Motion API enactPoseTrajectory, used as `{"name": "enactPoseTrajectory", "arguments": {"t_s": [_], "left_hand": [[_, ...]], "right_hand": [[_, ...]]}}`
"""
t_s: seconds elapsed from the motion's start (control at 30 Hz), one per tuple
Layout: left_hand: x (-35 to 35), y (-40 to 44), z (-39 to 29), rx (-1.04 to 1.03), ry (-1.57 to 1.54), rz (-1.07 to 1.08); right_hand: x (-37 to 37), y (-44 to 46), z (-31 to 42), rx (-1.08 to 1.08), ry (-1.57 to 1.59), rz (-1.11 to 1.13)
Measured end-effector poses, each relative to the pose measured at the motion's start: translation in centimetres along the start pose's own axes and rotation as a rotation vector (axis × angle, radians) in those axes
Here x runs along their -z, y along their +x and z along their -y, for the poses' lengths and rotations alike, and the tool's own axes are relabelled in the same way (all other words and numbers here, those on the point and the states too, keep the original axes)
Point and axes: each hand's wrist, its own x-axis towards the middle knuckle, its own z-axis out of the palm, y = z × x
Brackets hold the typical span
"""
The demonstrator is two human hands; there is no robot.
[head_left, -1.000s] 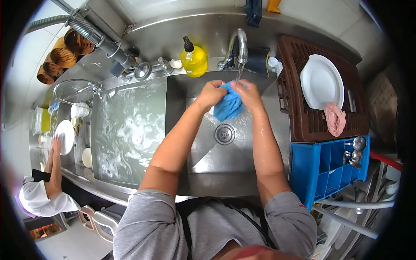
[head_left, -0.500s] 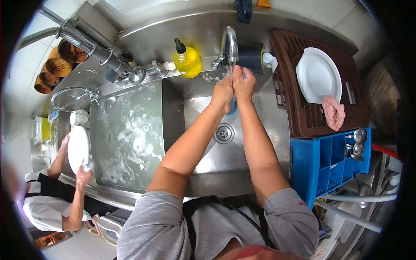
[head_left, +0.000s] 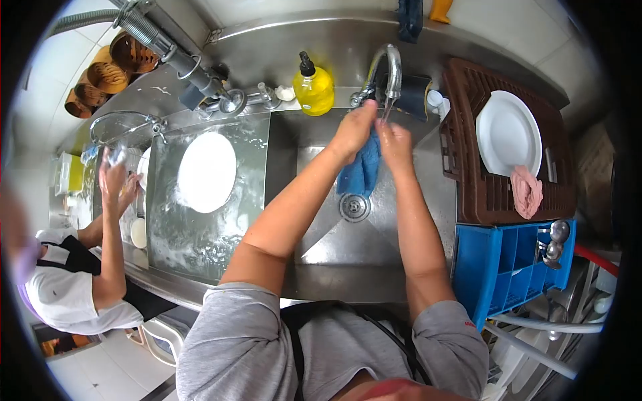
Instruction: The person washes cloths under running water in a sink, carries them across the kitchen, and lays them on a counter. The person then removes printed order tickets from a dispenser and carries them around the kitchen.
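Fingers of the left hand are curled around the upper end of a blue cloth; those of the right hand are bent in just beside it, but whether they also pinch the fabric cannot be told. From the knuckles the cloth hangs toward six o'clock, its long axis running roughly from twelve to six, with the bulk of it below the left hand, the nearer of the two. Water from the curved faucet, at twelve o'clock, falls onto the right hand's fingertips. Below the cloth's lower end, at six, is the round drain in the floor of the steel sink, whose walls leave room around both wrists. Near the hands at ten o'clock stands a spray bottle of yellow liquid. At three, beyond the sink's edge, a brown drying rack bears a white dish with a crumpled pink cloth touching its rim. Farther off at four is a blue cutlery rack with ladles. At nine, a white plate lies in the soapy basin; well beyond, toward eight, another person works.
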Motion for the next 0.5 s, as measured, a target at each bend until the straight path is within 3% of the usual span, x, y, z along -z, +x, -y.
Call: {"name": "enactPoseTrajectory", "arguments": {"t_s": [0.03,0.07,0.13,0.17,0.23,0.27,0.3,0.33,0.43,0.5], "left_hand": [[-0.1,-0.2,0.4,-0.135,0.088,0.070],[0.1,-1.1,0.1,-0.015,0.324,0.240],[0.7,-0.5,3.3,-0.086,0.354,0.472],[1.5,0.0,4.8,-0.076,0.494,0.414],[2.8,1.5,6.7,-0.065,0.774,0.298],[3.3,1.8,6.6,-0.012,0.729,0.245],[4.1,2.1,6.4,0.038,0.681,0.192],[4.7,2.5,6.1,0.090,0.636,0.140],[4.2,1.9,3.0,0.005,0.099,0.026],[3.0,2.3,3.2,0.083,-0.414,-0.079]], "right_hand": [[1.0,0.3,2.1,-0.002,0.000,-0.030],[1.6,0.7,3.8,-0.004,0.001,-0.061],[2.2,1.2,6.5,-0.016,0.325,-0.189],[2.4,1.3,7.1,-0.023,0.483,-0.254],[2.3,0.7,6.5,-0.018,0.450,-0.233],[2.3,0.5,5.9,-0.012,0.432,-0.223],[2.1,0.7,4.2,0.372,-0.028,-0.264],[2.3,0.8,2.8,0.300,-0.150,-0.123],[3.1,-0.4,-0.4,0.042,-0.493,0.314],[3.2,-0.3,-0.5,-0.328,-0.197,0.177]]}}
